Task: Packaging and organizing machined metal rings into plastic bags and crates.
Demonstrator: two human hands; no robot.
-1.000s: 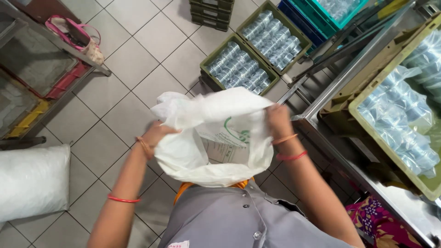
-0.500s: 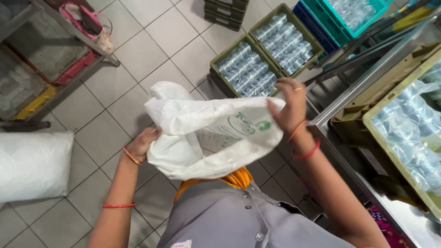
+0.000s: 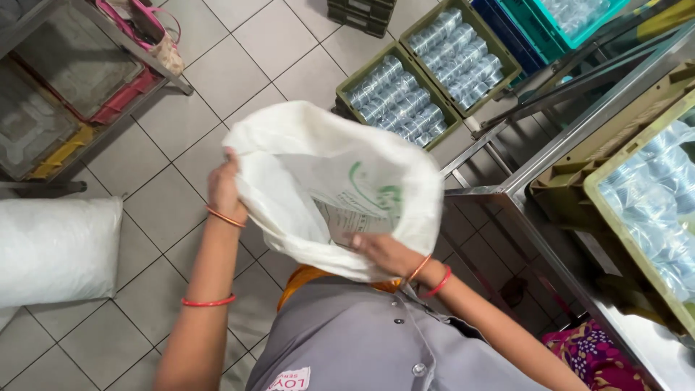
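The white plastic bag (image 3: 333, 188) hangs open at chest height, its left rim pinched in the left hand (image 3: 223, 190), its near rim gripped by the right hand (image 3: 384, 253); a steel table edge (image 3: 499, 195) stands just right, tiled floor (image 3: 145, 174) to the left

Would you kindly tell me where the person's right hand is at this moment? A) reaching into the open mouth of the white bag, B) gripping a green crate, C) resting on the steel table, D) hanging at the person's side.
A: the right hand lies inside the mouth of the white bag, while the left hand holds the bag's rim open on the other side.
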